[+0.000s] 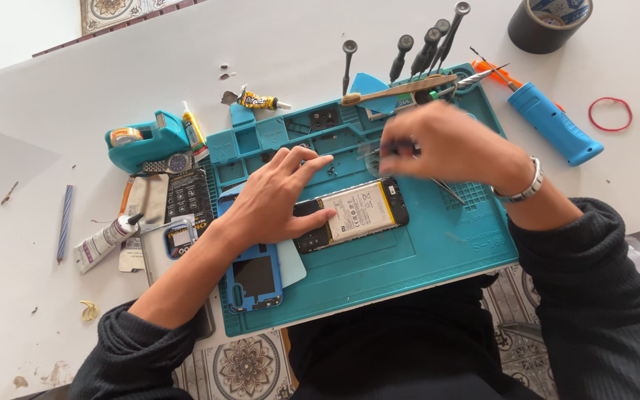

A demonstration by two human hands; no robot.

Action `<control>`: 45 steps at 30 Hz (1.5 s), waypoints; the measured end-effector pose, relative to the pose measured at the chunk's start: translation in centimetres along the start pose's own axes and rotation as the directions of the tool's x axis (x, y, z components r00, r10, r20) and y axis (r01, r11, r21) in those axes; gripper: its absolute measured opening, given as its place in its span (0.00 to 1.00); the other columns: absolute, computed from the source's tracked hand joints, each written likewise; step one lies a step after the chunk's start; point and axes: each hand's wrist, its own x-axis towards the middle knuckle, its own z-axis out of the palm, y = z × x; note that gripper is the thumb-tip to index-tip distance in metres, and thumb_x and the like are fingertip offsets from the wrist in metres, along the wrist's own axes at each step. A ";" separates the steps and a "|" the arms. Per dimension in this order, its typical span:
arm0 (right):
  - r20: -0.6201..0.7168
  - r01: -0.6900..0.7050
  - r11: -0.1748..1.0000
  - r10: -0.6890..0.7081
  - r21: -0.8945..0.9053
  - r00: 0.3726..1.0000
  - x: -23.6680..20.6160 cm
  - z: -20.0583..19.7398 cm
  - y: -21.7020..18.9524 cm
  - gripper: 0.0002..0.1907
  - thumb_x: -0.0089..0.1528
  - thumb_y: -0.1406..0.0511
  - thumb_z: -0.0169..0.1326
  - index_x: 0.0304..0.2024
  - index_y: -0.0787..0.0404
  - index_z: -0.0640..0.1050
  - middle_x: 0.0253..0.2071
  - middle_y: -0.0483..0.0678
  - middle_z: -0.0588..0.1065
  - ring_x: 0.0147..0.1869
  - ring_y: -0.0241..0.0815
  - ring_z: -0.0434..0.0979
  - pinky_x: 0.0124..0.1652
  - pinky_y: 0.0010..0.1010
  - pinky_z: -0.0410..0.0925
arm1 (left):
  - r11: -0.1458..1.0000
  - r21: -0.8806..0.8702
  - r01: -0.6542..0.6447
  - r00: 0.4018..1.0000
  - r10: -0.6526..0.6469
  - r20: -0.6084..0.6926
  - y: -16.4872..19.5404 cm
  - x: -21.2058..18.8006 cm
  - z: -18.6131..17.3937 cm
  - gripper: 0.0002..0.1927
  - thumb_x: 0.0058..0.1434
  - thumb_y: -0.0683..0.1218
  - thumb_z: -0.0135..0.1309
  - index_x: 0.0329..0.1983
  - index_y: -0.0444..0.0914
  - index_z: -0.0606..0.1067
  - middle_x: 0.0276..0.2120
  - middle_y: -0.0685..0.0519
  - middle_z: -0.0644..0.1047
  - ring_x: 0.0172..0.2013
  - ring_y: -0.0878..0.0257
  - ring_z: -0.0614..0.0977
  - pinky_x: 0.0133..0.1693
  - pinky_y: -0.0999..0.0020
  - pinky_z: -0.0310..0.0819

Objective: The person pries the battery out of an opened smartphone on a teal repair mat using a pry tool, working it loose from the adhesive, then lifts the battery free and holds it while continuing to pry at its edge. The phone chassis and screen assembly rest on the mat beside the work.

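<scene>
Opened phone (353, 215) lay mid teal mat (424, 252). Left hand (275, 196) pressed flat on the phone's left end, fingers open. Right hand (446, 144), blurred, hovered just above the phone, pinching tweezers (450, 191).

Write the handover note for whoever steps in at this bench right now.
Left hand: flat on the opened phone, pinning its left end to the teal mat.
Right hand: blurred above the phone's top edge, pinching a thin tool; which kind I cannot tell.
Done: blue back cover is off, lying left of the phone; battery exposed.
Left: phone remains open; screwdrivers stand at the mat's far edge.
</scene>
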 end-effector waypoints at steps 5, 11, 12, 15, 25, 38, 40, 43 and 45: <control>0.209 -0.014 0.989 0.044 -0.145 0.977 -0.3 0.1 -2.7 0.30 0.45 0.51 0.70 0.44 0.60 0.79 0.30 0.49 0.78 0.38 0.47 0.80 0.38 0.38 0.71 | 1.000 -0.013 -0.020 1.000 0.020 -0.005 -0.2 -0.1 -0.1 0.37 0.59 0.62 0.62 0.63 0.35 0.70 0.51 0.44 0.72 0.52 0.48 0.76 0.49 0.53 0.74; 0.270 -0.025 0.969 0.093 -0.246 0.958 -0.4 0.1 -2.8 0.36 0.42 0.49 0.73 0.47 0.58 0.77 0.36 0.47 0.76 0.44 0.46 0.79 0.40 0.39 0.71 | 1.000 -0.009 -0.026 1.000 0.026 -0.001 -0.4 -0.1 0.2 0.35 0.60 0.62 0.61 0.62 0.36 0.72 0.49 0.45 0.73 0.50 0.49 0.76 0.49 0.53 0.73; 0.276 -0.022 0.969 0.092 -0.248 0.957 -0.4 0.2 -2.7 0.35 0.42 0.50 0.72 0.47 0.58 0.77 0.37 0.47 0.76 0.44 0.46 0.79 0.40 0.39 0.71 | 1.000 -0.011 -0.016 1.000 0.016 0.012 -0.4 -0.1 0.2 0.34 0.60 0.62 0.60 0.62 0.36 0.72 0.48 0.45 0.73 0.49 0.50 0.76 0.49 0.53 0.73; 0.283 -0.052 0.965 0.126 -0.256 0.951 -0.5 0.4 -2.5 0.34 0.44 0.50 0.74 0.47 0.57 0.76 0.37 0.46 0.77 0.44 0.46 0.79 0.41 0.39 0.72 | 1.000 0.007 -0.001 0.999 0.001 0.034 -0.4 -0.1 0.3 0.34 0.60 0.63 0.60 0.61 0.37 0.73 0.45 0.45 0.73 0.47 0.49 0.76 0.49 0.52 0.73; 0.121 0.142 0.987 -0.150 0.079 0.981 -0.7 -0.1 -1.0 0.17 0.56 0.60 0.64 0.39 0.64 0.75 0.31 0.52 0.80 0.33 0.47 0.81 0.33 0.36 0.70 | 1.000 0.014 -0.004 0.999 0.004 0.038 -0.5 -0.1 0.3 0.35 0.60 0.64 0.59 0.62 0.37 0.72 0.45 0.42 0.73 0.46 0.47 0.76 0.49 0.51 0.72; -0.153 0.273 0.960 -0.261 0.061 0.953 -0.1 2.1 -1.2 0.09 0.58 0.65 0.60 0.35 0.65 0.77 0.30 0.52 0.78 0.31 0.47 0.79 0.31 0.37 0.69 | 1.000 0.013 -0.012 1.000 0.012 0.020 -0.4 -0.4 0.3 0.37 0.60 0.63 0.59 0.64 0.36 0.70 0.46 0.42 0.74 0.46 0.46 0.76 0.49 0.51 0.71; -0.117 0.284 0.957 -0.277 0.052 0.954 0.0 2.3 -1.2 0.08 0.57 0.66 0.60 0.33 0.65 0.77 0.31 0.51 0.78 0.33 0.48 0.78 0.33 0.39 0.68 | 1.000 0.014 -0.015 1.000 0.014 0.017 -0.4 -0.4 0.3 0.37 0.60 0.63 0.59 0.64 0.36 0.70 0.46 0.41 0.74 0.46 0.46 0.76 0.49 0.51 0.71; -0.045 0.255 0.966 -0.253 0.037 0.966 0.2 2.6 -1.2 0.07 0.56 0.66 0.60 0.32 0.64 0.78 0.31 0.48 0.76 0.33 0.47 0.77 0.32 0.41 0.67 | 1.000 0.019 -0.011 1.000 0.011 0.019 -0.4 -0.4 0.3 0.37 0.60 0.63 0.60 0.63 0.36 0.70 0.46 0.41 0.74 0.46 0.46 0.76 0.49 0.51 0.71; -0.032 0.263 0.965 -0.262 0.011 0.964 0.3 2.7 -1.2 0.08 0.56 0.66 0.61 0.31 0.64 0.77 0.30 0.49 0.75 0.33 0.47 0.76 0.31 0.42 0.66 | 1.000 0.020 -0.001 1.000 0.001 0.031 -0.4 -0.4 0.3 0.37 0.59 0.63 0.60 0.63 0.36 0.70 0.46 0.41 0.74 0.46 0.46 0.76 0.49 0.51 0.71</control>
